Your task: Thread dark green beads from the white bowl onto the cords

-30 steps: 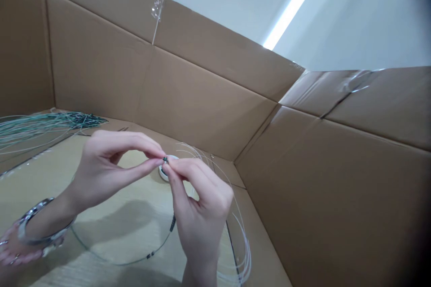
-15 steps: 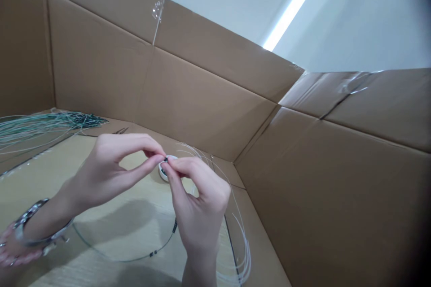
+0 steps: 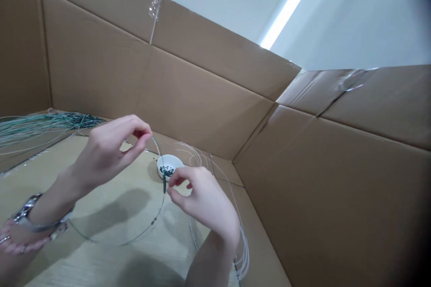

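Note:
My left hand (image 3: 109, 150) pinches the upper end of a thin greenish cord (image 3: 141, 234) between thumb and forefinger, up in front of the far wall. The cord hangs from there and curves down and left in a wide loop. A dark row of small beads (image 3: 164, 184) is threaded on it, and a few more dark beads (image 3: 154, 221) sit lower down. Right beside the row is my right hand (image 3: 205, 199), its thumb and forefinger slightly apart with nothing visible between them. Behind the cord stands a small white bowl (image 3: 175, 161) holding loose dark beads (image 3: 166, 171).
Cardboard walls (image 3: 202, 89) surround the pale work board (image 3: 101, 215). At the far left lies a bundle of green and white strands (image 3: 67, 120) with dark ends. Loose clear cords (image 3: 247, 251) curl along the right side. A few stray beads (image 3: 155, 159) lie left of the bowl.
My fingertips were together at a small dark piece; now they are apart. My left hand has risen left with the cord end, and my right hand has moved down, its fingers parted.

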Motion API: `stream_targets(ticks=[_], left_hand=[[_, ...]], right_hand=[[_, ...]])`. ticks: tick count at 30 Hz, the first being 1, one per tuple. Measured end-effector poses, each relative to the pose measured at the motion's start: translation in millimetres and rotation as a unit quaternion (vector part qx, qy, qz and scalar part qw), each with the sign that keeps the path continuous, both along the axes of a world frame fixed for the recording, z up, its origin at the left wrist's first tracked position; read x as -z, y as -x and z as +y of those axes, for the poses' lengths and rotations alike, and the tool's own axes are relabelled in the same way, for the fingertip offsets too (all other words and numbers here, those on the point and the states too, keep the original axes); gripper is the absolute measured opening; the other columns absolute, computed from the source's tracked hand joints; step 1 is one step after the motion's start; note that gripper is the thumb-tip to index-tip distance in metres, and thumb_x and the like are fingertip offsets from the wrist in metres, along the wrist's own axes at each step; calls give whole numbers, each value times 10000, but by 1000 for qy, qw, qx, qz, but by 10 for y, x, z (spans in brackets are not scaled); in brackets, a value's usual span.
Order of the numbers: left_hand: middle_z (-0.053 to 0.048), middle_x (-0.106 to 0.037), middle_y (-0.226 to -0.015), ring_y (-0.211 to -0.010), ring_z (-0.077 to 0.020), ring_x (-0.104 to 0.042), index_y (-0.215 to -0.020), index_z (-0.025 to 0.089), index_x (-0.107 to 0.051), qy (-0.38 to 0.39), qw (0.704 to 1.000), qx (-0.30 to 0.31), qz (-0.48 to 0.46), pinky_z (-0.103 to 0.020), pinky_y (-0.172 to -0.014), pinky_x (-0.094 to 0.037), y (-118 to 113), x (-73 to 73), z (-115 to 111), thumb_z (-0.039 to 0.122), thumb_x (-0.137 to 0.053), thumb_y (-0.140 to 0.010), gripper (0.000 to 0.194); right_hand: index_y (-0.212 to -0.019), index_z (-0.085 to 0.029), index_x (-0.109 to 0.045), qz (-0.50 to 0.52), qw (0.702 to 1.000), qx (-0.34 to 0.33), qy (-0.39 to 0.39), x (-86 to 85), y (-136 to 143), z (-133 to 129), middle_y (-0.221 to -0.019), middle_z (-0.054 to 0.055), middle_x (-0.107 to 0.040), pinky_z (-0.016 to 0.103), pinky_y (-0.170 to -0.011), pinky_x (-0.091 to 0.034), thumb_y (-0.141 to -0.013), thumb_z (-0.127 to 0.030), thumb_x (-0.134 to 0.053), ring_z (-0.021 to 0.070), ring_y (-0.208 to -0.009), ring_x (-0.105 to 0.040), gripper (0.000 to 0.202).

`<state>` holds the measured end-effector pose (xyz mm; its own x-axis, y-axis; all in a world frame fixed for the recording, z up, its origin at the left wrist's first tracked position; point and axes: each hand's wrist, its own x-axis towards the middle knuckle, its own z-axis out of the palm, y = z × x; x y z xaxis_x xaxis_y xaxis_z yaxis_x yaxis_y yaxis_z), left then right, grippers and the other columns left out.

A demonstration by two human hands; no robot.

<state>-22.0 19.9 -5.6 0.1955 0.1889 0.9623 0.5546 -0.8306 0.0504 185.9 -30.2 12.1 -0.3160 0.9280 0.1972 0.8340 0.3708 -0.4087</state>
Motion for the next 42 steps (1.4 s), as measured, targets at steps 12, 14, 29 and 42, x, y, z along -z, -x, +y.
stream_targets(ticks=[12, 14, 29, 42], left_hand=[[22, -603, -739, -637, -68, -546, -827, 172, -589, 40, 998, 52, 5, -174, -612, -395, 57, -11, 76, 46, -556, -814, 130], [26, -606, -732, -630, -67, -544, -822, 171, -594, 45, 998, 52, 3, -173, -608, -396, 84, -11, 103, 48, -556, -808, 130], [-4, -618, -745, -642, -90, -548, -811, 146, -577, 210, 976, 21, 50, -214, -611, -402, -26, 101, 369, 240, -483, -915, 169], [-33, -656, -768, -713, -129, -605, -790, 128, -592, 314, 942, 117, 21, -270, -711, -474, -598, 663, 1069, 252, -467, -922, 220]], right_hand=[[-1136, -134, -575, -51, 922, 305, 234, 927, -432, 1402, -1126, 78, -608, 378, -846, -542, -909, -346, -574, 177, -981, -616, 310], [-1120, -124, -579, -42, 908, 308, 280, 1106, -482, 1479, -1083, 72, -620, 349, -805, -553, -911, -337, -573, 161, -931, -627, 298], [-1182, -159, -558, 105, 928, 322, 156, 878, -824, 1369, -1223, 90, -566, 428, -930, -504, -909, -336, -572, 208, -1091, -575, 325], [-939, -117, -586, 325, 944, 41, 44, 806, 84, 1445, -749, -11, -585, 215, -565, -500, -965, -410, -456, 66, -591, -551, 322]])
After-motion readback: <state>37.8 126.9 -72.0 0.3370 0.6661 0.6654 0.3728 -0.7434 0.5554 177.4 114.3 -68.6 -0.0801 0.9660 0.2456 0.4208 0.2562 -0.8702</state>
